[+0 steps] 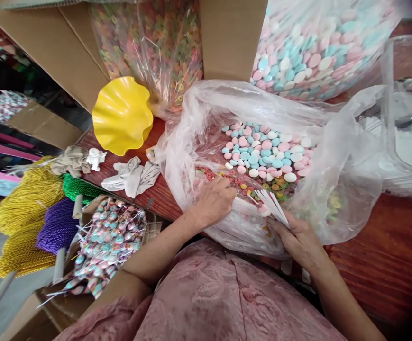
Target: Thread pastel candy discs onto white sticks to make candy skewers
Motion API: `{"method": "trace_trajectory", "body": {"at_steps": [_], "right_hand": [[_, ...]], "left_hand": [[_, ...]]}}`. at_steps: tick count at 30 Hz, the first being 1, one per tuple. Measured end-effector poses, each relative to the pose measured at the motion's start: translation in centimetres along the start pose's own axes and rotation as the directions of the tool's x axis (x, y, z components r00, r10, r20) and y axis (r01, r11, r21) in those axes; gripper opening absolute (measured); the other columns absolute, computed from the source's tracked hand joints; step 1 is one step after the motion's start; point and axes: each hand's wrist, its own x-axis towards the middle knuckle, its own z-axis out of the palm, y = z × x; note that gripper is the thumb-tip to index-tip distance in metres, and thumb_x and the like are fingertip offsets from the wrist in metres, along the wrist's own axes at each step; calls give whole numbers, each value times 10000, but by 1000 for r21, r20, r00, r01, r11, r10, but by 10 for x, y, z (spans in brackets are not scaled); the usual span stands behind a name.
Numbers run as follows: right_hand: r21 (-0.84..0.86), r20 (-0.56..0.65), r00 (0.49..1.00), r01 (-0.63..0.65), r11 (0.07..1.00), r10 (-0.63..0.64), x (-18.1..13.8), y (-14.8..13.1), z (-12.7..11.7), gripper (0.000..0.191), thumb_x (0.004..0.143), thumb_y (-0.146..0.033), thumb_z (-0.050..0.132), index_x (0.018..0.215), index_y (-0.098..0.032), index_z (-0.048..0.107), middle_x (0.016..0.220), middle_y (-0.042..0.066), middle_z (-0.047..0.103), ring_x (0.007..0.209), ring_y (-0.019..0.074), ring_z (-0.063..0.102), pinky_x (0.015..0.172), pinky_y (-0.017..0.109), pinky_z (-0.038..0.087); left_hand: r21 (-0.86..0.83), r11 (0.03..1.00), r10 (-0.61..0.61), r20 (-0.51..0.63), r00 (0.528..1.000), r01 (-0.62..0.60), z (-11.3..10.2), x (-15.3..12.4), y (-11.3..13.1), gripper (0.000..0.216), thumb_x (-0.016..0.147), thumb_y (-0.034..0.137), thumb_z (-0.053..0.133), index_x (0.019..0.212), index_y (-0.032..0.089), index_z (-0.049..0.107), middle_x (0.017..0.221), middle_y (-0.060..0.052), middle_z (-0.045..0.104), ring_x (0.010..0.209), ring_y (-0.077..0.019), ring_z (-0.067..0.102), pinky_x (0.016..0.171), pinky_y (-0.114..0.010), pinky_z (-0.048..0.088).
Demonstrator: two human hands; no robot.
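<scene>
My right hand [300, 234] grips a small bundle of white sticks [272, 207], fanned toward the middle; a pink piece shows by their lower side. My left hand [215, 201] is closed, fingertips down among small ring-shaped candies [246, 187] in red, yellow and green. What those fingers pinch is hidden. Both hands are over an opened clear plastic bag [206, 109] spread on the table. Inside it, beyond the rings, lies a patch of pink, blue and white oval candies [262, 150].
A yellow wavy bowl [122, 116] and crumpled gloves [132, 176] sit left on the reddish wooden table [379, 255]. Behind stand full bags of ring candies [156, 52] and oval candies [308, 57]. Below left, a carton holds finished-looking candy sticks [109, 237] beside coloured cords [31, 203].
</scene>
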Motion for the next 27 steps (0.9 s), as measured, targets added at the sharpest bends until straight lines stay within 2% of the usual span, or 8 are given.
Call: {"method": "trace_trajectory", "body": {"at_steps": [3,7,11,14,16,20,23,27], "right_hand": [[-6,-2,1000,14,1000,-14,2,-2,2,348,949,-377,527,1160,-212,749,789,5,727,675,198,642,615,287,515],[-6,-4,999,35,999,-35,0,-3,4,329,951,-358,535,1161,-220,749,750,-7,710,641,188,621,598,278,500],[29,-4,996,89,996,-88,0,-8,8,321,969,-349,539,1186,-227,741,818,3,725,697,193,640,645,285,515],[30,-7,996,88,996,-88,5,-12,10,314,983,-354,525,1155,-224,754,822,10,723,705,196,642,669,293,523],[24,-22,997,71,997,-70,8,-10,11,325,986,-378,522,1160,-228,751,828,10,724,703,196,640,673,296,528],[10,-45,997,63,998,-62,9,-2,11,348,982,-414,531,1204,-242,736,972,28,745,855,231,675,760,317,536],[-37,6,999,42,998,-42,7,-1,12,361,991,-411,504,1186,-233,750,814,24,724,797,238,673,702,311,521],[-53,23,999,36,998,-35,7,-4,13,384,990,-410,494,1217,-227,744,736,18,705,757,238,668,672,308,508]], "left_hand": [[14,1000,13,45,999,-14,6,-2,3,206,907,131,535,839,147,729,942,-134,668,940,-262,605,775,-378,496],[-146,986,60,-122,991,-77,14,-10,0,232,931,145,517,789,146,701,891,-125,697,890,-234,630,781,-369,497],[-474,877,-71,-292,954,-80,15,-9,-9,211,917,148,548,729,166,641,783,-52,695,741,-147,631,742,-290,484],[-437,898,-102,-308,946,-46,13,-6,-15,203,883,98,538,711,165,622,763,-43,681,737,-146,615,739,-287,466],[-395,918,-107,-263,959,-6,11,-5,-16,170,890,106,543,773,160,654,809,-50,693,777,-156,624,771,-295,477],[-310,950,-49,-33,998,36,10,-7,-13,158,925,170,563,901,156,719,868,-66,706,846,-185,650,808,-313,503],[-231,971,-51,79,996,68,9,-7,-9,219,966,220,531,984,163,741,950,-85,712,922,-212,660,851,-342,514],[-166,981,-85,115,990,104,6,-4,-3,284,988,262,508,1180,204,708,1050,-81,709,972,-232,664,867,-371,523]]}}
